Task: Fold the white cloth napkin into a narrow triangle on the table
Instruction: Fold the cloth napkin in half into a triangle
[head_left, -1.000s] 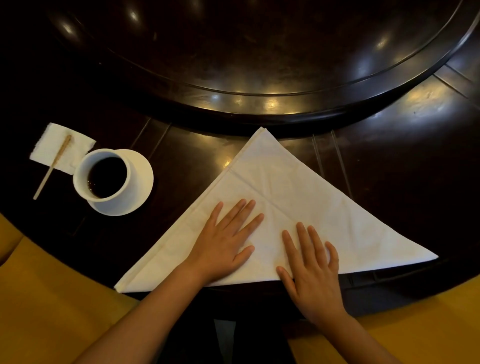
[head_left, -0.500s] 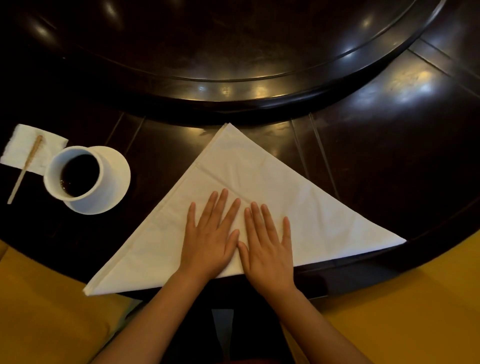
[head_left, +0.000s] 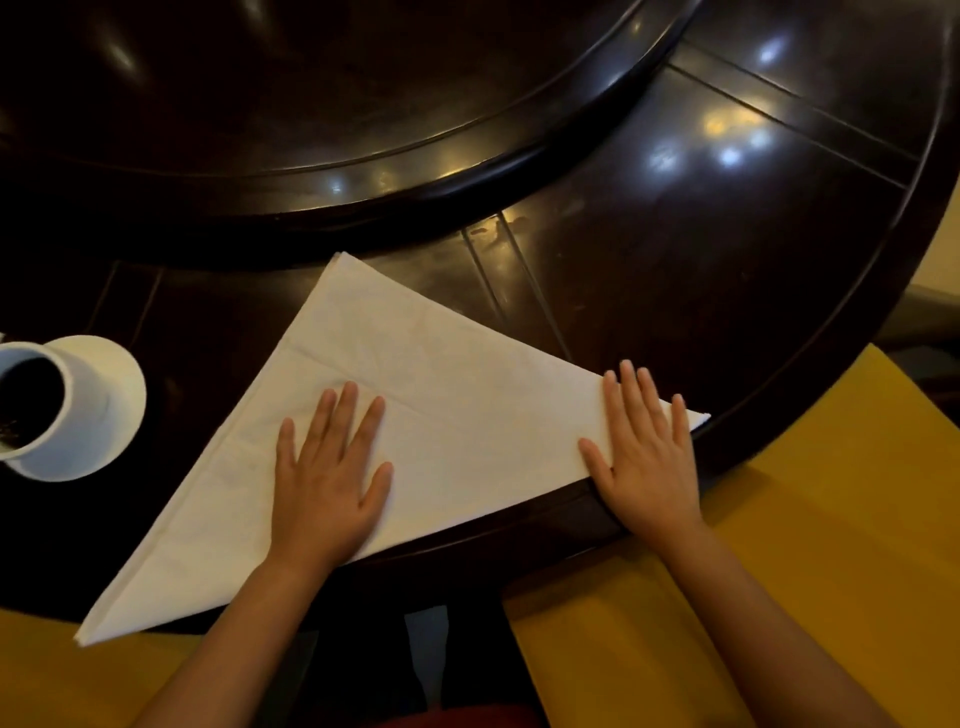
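While the white napkin (head_left: 447, 415) lies as a triangle on the dark table (head_left: 701, 270), left hand (head_left: 327, 478) and right hand (head_left: 649, 457) press it flat (fingers spread, grasping nothing).

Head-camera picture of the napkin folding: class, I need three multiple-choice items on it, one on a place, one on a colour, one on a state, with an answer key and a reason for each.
1. Where does the cup stand relative to the napkin?
A. To its left
B. To its right
C. On top of it

2. What colour is the napkin?
A. Red
B. White
C. Green

3. How do the left hand and right hand lie?
A. Both clenched in fists
B. Both lifted clear of the table
C. Both flat, fingers spread

Key: 1 A, the cup sits at the picture's left edge. 2 B, the cloth is plainly white. 3 C, both palms press down open.
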